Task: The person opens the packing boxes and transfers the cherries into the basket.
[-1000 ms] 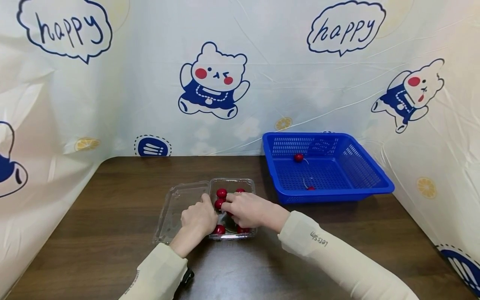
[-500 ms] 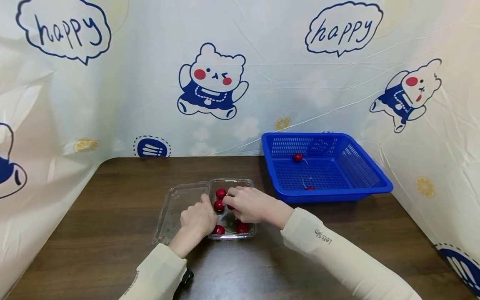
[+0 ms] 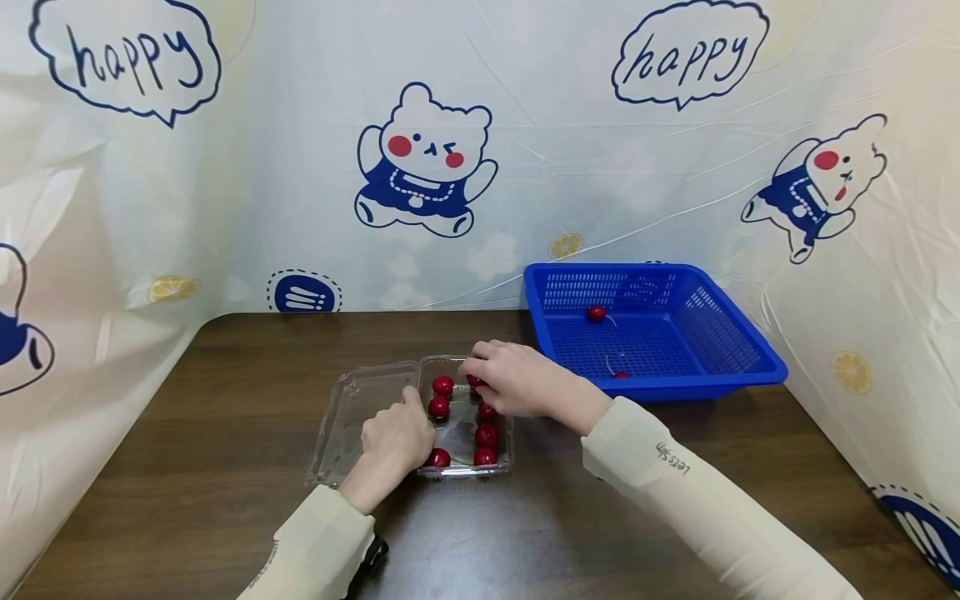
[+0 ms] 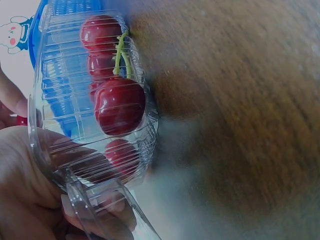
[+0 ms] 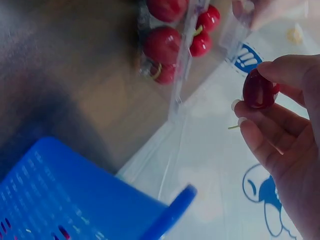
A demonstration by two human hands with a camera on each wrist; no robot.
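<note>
1. The clear lid (image 3: 352, 417) lies folded back on the worktop (image 3: 210, 442), which leaves the box top uncovered.
2. The left hand (image 3: 397, 433) is clamped on the clear box (image 3: 457, 473) at its hinge side, probably to stop it sliding.
3. Inside the box, red cherries (image 3: 486, 434) sit in two loose columns along the left and right walls, bare floor between them.
4. The right hand (image 3: 517, 379) is over the box's far right corner, thumb and fingertips together on a held cherry (image 5: 259, 90); the light pinch seems suited to small, smooth fruit.
5. The blue basket (image 3: 675, 385) stands right of the box, apparently within easy reach, with two stemmed cherries (image 3: 596, 313) in it.
6. Compared with half a second ago, the left hand, lid and basket match; the right hand has shifted farther back and right, exposing more of the right-hand column.
</note>
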